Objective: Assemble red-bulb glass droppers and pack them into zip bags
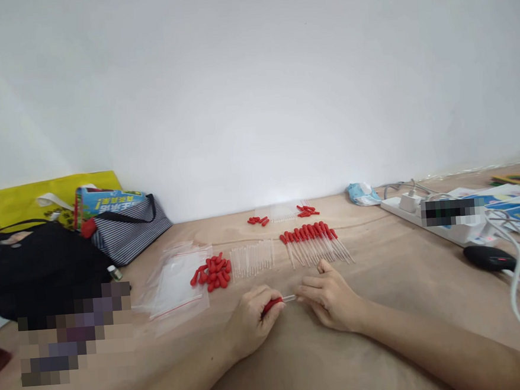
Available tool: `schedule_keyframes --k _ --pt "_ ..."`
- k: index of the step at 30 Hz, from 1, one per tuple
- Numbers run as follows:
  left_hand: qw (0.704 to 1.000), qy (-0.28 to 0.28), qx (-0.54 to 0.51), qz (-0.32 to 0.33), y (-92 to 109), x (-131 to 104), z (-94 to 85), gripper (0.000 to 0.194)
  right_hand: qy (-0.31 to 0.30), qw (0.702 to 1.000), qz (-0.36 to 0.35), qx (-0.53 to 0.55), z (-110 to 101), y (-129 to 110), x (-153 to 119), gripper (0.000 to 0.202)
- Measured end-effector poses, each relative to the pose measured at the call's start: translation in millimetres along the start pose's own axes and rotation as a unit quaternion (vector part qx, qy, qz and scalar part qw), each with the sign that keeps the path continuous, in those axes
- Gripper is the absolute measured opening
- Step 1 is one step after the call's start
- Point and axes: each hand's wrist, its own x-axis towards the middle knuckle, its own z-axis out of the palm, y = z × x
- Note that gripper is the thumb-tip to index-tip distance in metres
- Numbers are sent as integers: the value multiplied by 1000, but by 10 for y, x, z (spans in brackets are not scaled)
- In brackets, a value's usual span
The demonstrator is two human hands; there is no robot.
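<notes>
My left hand (pixel 256 317) is closed around a red rubber bulb (pixel 272 305). A clear dropper tube (pixel 289 298) runs from the bulb's mouth to my right hand (pixel 327 297), whose fingertips pinch its other end. How deep the tube sits in the bulb is hidden by my fingers. Beyond my left hand lies a pile of loose red bulbs (pixel 212 272), beside a row of bare clear tubes (pixel 252 258). Past my right hand, several droppers with red bulbs fitted (pixel 315 241) lie side by side, tips toward me.
Clear zip bags (pixel 177 287) lie left of the bulb pile. Smaller red bulbs (pixel 308 210) and more tubes (pixel 282 212) are near the wall. Bags, including a striped one (pixel 131 228), stand at left. A power strip (pixel 431 221), cables and a black mouse-like object (pixel 489 258) occupy the right.
</notes>
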Motion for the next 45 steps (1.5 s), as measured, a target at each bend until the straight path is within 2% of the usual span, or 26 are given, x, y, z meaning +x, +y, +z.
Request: schedule_keyframes --k 5,9,13,19,22,25,27,30,33,39,45 --pt "999 -12 10 44 21 -14 8 17 -18 1000 7 19 26 -53 -2 21" --pt "999 -22 8 48 28 -3 5 18 -41 998 29 30 35 -77 6 22" --pt "1000 -24 -14 14 18 31 -4 18 -51 996 61 33 5 -89 36 21" --pt "998 -2 -40 -56 -74 31 -10 17 -68 993 85 -39 -70 -67 41 18" --pt "995 23 -30 -91 -112 18 -28 28 -57 983 167 -39 -69 35 24 19" --pt "997 -7 -29 -74 -113 21 -44 15 -27 955 296 6 -42 216 61 18" --pt "997 -25 -33 -62 -103 24 -43 16 -12 928 371 26 -20 342 143 20" --pt "997 -40 -33 -61 -100 21 -36 23 -10 900 437 1 15 466 340 20" --pt "996 -53 -32 -58 -116 12 -31 25 -31 877 478 -46 67 493 553 17" --pt "997 -53 -30 -54 -128 11 -33 27 -74 861 496 -87 207 447 750 20" --pt "997 -47 -36 -45 -111 8 -33 26 -88 874 469 -92 242 425 712 24"
